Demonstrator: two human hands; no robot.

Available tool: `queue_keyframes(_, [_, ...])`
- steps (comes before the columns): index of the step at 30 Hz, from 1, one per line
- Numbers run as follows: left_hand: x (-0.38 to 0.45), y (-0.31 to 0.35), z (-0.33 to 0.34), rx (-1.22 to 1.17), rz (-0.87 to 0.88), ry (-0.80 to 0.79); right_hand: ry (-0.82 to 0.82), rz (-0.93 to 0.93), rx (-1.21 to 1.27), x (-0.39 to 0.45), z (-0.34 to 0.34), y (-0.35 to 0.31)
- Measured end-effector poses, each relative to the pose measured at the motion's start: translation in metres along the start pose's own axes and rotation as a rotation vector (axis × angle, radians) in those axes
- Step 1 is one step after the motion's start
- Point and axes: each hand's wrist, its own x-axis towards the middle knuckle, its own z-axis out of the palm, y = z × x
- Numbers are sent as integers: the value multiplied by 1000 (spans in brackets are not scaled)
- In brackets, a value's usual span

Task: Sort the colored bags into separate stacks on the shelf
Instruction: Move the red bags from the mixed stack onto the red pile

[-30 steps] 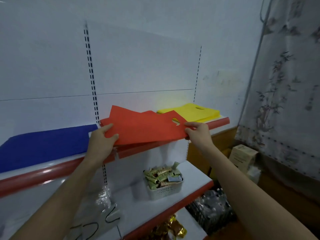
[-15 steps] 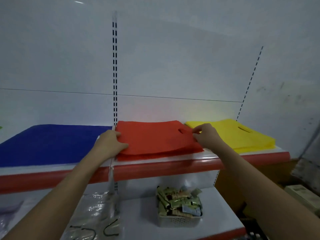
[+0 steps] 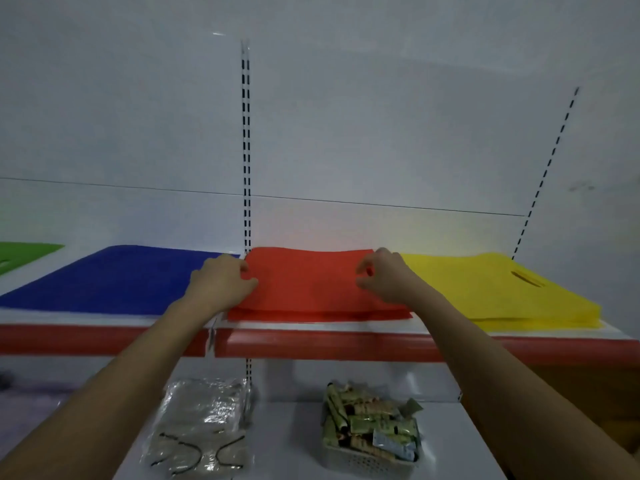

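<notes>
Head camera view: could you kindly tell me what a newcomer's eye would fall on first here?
The flat red fabric bag stack at the middle of the red-edged white shelf, with the left hand and right hand at its sides. Beside it lie the flat blue fabric bag stack on the left and the flat yellow fabric bag stack on the right.

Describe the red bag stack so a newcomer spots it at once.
Start at the upper shelf with its red front lip. Flat coloured stacks lie along it; the red bag stack sits between the blue stack and the yellow stack, the only one with both hands on it.
</notes>
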Motion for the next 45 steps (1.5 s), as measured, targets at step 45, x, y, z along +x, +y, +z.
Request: queue_keyframes(45, [-408, -527, -289, 217, -598, 315, -514, -900, 497, -202, 186, -770])
